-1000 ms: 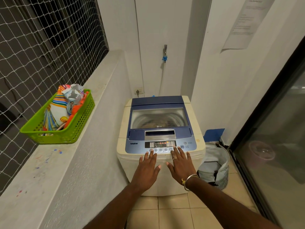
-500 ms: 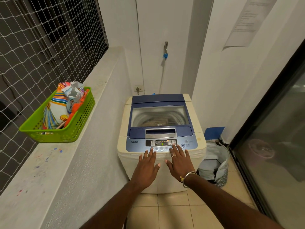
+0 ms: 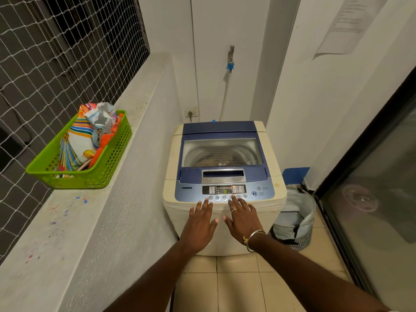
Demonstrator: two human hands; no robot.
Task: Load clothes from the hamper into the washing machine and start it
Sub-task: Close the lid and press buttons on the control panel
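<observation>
A cream top-loading washing machine (image 3: 225,221) with a blue lid (image 3: 221,152) stands ahead, lid down. Its control panel (image 3: 224,190) shows lit indicators and a green digit. My left hand (image 3: 199,224) lies flat on the front edge, fingers spread, fingertips just below the row of round buttons. My right hand (image 3: 244,219) is also spread, with its index fingertip on a button under the display. Neither hand holds anything. The striped hamper (image 3: 297,219) sits on the floor to the right of the machine with pale blue cloth inside.
A green plastic basket (image 3: 108,170) with colourful packets rests on the concrete ledge (image 3: 74,221) at left, under a netted window. A tap with a hose (image 3: 230,64) is on the back wall. A dark glass sliding door (image 3: 378,199) runs along the right. The floor is beige tile (image 3: 238,287).
Both hands slid slightly up the machine's front edge; my right index finger has reached the button row. A green digit now shows on the panel display.
</observation>
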